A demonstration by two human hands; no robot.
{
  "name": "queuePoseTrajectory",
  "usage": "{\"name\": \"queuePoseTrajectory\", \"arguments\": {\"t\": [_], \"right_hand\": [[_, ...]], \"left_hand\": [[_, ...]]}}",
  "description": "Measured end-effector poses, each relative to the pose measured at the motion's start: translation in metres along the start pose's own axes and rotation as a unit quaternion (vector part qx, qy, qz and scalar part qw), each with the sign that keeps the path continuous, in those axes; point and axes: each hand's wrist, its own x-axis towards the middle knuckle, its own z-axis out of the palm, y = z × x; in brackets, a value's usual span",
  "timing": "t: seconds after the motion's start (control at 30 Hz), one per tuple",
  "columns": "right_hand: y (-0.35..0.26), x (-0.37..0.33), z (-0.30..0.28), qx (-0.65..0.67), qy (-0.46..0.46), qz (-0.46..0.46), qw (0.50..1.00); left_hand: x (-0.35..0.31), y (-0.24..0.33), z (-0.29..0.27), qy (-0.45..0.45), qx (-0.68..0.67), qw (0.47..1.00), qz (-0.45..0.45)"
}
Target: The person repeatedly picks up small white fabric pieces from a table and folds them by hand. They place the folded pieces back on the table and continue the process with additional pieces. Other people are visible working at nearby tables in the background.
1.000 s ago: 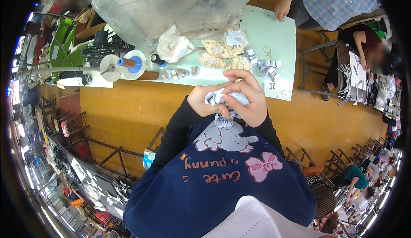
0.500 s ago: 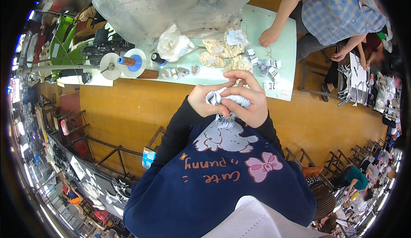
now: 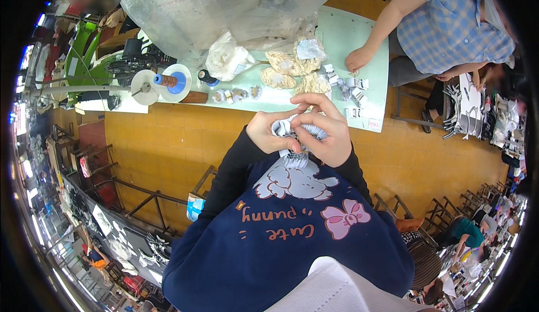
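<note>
A thick bundle of small white labels with dark print (image 3: 284, 127) is bent in a curve between my hands, in front of my chest. My left hand (image 3: 263, 133) grips its left end between thumb and fingers. On the other side, my right hand (image 3: 332, 135) wraps round the bundle, its thumb and fingertips pressed close to the label edges. Fanned label ends hang below, against my navy top (image 3: 292, 267). The fingers partly hide the middle of the bundle.
Ahead stands a pale green table (image 3: 359, 37) with beige bundles (image 3: 281, 62), more label bundles (image 3: 359, 85), a white plastic bag (image 3: 227, 59) and a clear plastic sheet (image 3: 213, 9). Thread spools (image 3: 177, 82) are at its left. A person in a checked shirt (image 3: 455, 17) rests a hand on it.
The curled labels at my left fingers have spread apart a little, and my right fingers have shifted slightly. The person in the checked shirt has moved slightly to the right.
</note>
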Motion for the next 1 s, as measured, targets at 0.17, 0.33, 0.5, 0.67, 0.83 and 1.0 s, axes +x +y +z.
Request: {"name": "queuePoseTrajectory", "arguments": {"t": [0.17, 0.33, 0.5, 0.67, 0.83, 1.0], "right_hand": [[0.0, 0.0, -0.001, 0.021, -0.005, 0.0, 1.0], [-0.002, 0.001, -0.002, 0.019, -0.008, 0.006, 1.0], [-0.002, 0.001, 0.002, 0.03, 0.014, 0.028, 0.999], [0.001, 0.002, 0.003, 0.03, -0.008, 0.031, 0.999], [0.005, 0.0, 0.003, 0.029, -0.021, 0.019, 0.999], [0.011, 0.0, 0.007, 0.016, -0.026, 0.021, 0.999]], "left_hand": [[-0.002, -0.006, -0.001, 0.0, -0.026, 0.999, -0.019], [-0.001, -0.007, -0.001, 0.002, -0.016, 1.0, -0.016], [0.0, -0.003, -0.002, 0.0, -0.024, 1.0, -0.003], [0.0, -0.007, -0.001, -0.001, -0.032, 0.999, -0.028], [-0.003, -0.007, -0.003, -0.005, -0.028, 0.999, -0.042], [-0.001, -0.009, -0.004, -0.013, -0.042, 0.999, -0.012]]}}
